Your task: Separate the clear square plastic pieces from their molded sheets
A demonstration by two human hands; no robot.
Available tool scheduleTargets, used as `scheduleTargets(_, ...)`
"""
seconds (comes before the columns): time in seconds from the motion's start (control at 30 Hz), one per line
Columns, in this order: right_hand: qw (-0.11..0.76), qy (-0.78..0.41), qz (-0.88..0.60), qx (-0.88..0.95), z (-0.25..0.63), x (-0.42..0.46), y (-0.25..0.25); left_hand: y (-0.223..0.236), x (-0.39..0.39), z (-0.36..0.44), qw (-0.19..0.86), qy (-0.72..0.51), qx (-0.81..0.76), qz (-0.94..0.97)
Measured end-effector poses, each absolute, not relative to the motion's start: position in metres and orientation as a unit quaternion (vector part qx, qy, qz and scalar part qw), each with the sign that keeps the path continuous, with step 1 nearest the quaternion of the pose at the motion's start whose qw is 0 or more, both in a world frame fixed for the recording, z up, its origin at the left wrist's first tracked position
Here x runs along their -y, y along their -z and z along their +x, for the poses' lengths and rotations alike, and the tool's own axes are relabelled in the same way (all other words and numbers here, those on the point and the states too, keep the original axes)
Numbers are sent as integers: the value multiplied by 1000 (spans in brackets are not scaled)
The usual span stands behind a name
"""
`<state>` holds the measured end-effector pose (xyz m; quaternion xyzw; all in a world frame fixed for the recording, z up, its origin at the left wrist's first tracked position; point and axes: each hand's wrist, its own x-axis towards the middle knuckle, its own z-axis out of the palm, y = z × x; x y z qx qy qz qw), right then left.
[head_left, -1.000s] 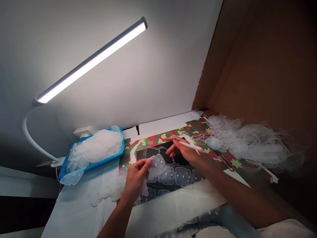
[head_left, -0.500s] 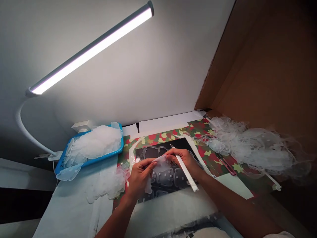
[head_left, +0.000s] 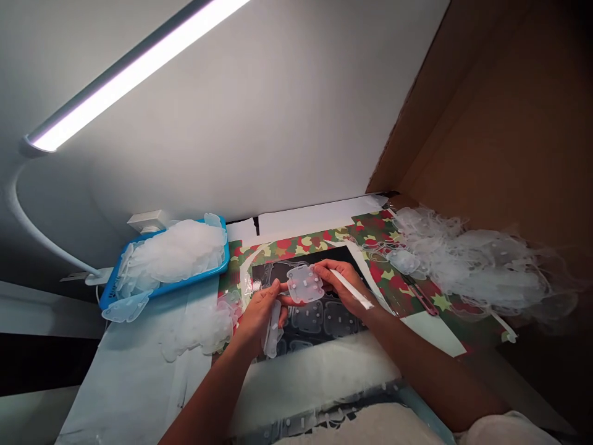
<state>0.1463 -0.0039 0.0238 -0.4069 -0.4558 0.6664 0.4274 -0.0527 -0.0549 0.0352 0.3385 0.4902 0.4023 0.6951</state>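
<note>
Between my two hands is a translucent plastic piece with small white pads on it, its face turned up toward me. My left hand pinches its left edge, and more such pieces are tucked under the fingers of that hand. My right hand grips the right edge and also keeps a white-wrapped stick tool lying across it; the tool's tip is hidden. Below the hands, a clear sheet of outlined pieces lies on a black board.
A blue basket heaped with translucent pieces stands at the left, with a loose pile nearer me. At the right are tangled plastic scraps and a pink-handled tool. A lamp hangs overhead; cardboard rises at right.
The plastic piece, bent and bunched between my fingers before, is now spread flat and turned face up. My left hand has rolled open somewhat, showing the other pieces. The view has tipped slightly.
</note>
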Motion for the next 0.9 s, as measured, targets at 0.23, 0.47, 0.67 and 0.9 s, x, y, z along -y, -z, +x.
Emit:
scheduleTargets(0.23,417,-669,-406,462,147,5,-23,-37,57,-51,679,-409,-496,355)
scheduleTargets(0.47,416,-650,-413,483,146,3,-19,-35,61,-49,635,-418,-500,415)
scheduleTargets(0.67,397,-647,-394,517,140,9,-24,-41,64,-48,563,-406,-518,500)
scheduleTargets(0.9,284,-449,-435,727,171,14,-26,-76,71,-124,218,-212,-737,604)
